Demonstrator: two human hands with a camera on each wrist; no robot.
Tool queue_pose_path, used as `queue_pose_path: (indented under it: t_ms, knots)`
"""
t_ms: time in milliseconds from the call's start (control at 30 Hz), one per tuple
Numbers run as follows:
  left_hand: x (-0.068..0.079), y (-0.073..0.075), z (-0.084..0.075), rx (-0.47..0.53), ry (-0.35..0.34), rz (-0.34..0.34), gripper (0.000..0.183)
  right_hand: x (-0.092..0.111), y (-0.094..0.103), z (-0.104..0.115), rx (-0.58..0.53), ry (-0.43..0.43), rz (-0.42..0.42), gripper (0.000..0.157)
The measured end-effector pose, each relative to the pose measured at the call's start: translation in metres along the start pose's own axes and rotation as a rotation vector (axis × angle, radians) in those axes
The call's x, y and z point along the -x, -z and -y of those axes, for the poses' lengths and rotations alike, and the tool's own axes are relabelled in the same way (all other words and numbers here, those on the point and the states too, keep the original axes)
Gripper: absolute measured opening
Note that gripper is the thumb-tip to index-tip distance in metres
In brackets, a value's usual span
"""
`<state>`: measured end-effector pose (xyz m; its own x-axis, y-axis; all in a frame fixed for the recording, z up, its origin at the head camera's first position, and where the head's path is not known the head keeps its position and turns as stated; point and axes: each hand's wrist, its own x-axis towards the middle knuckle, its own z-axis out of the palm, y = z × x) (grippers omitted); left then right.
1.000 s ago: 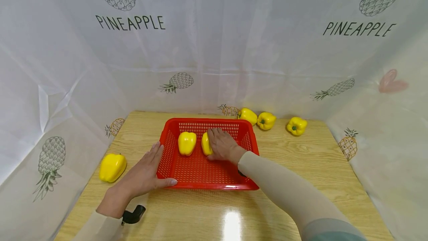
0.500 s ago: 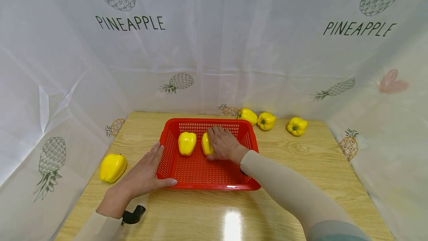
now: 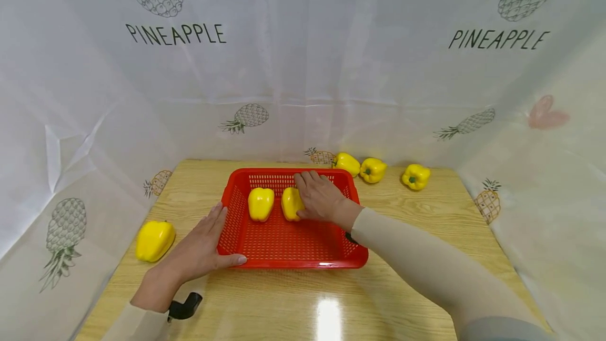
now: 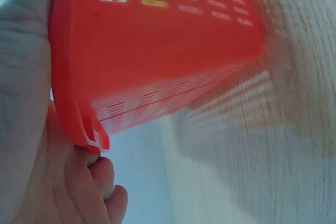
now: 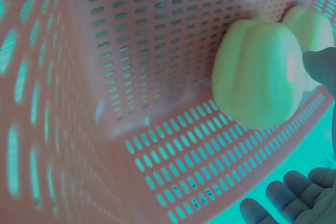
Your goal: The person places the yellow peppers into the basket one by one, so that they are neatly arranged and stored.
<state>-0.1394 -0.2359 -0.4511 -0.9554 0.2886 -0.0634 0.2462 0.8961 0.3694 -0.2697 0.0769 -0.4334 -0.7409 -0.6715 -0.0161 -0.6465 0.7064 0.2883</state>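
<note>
Currently I have the left hand (image 3: pixel 199 250) spread at the basket's (image 3: pixel 293 264) near left corner, thumb on the front rim, fingers straight along the side. The right hand (image 3: pixel 325 199) reaches inside, fingers loosely extended beside the right pepper (image 3: pixel 290 205) (from here I cannot tell whether the thumb touches it). The left pepper (image 3: pixel 261 205) lies near it on the basket floor.

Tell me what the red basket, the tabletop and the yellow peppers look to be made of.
Red basket: probably molded plastic, glossy, judging by its shiny rim and regular slots.
Tabletop: wood or wood-look laminate, fairly glossy, with grain lines and a bright reflection.
Yellow peppers: smooth, glossy skins with highlights; real or imitation, I cannot tell.
</note>
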Motion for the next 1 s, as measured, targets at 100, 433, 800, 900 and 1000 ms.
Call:
queue_pose_path:
  t_ms: [100,433,800,900,1000]
  knots:
    - [0.001,0.0,0.001,0.002,0.01,0.006,0.139,0.005,0.006,-0.001,0.009,0.023,-0.015,0.091]
    - [0.002,-0.002,0.002,0.007,0.024,0.015,0.135,0.027,0.016,-0.029,-0.022,0.008,-0.14,0.075]
    - [0.001,-0.002,0.002,0.006,0.021,0.016,0.136,0.055,0.005,-0.088,-0.074,-0.118,-0.262,0.07]
    - [-0.001,-0.002,0.001,0.008,0.021,0.018,0.134,0.063,-0.001,-0.102,-0.128,-0.157,-0.265,0.068]
    - [-0.002,-0.002,0.001,0.005,0.016,0.019,0.133,0.07,-0.007,-0.113,-0.172,-0.191,-0.264,0.066]
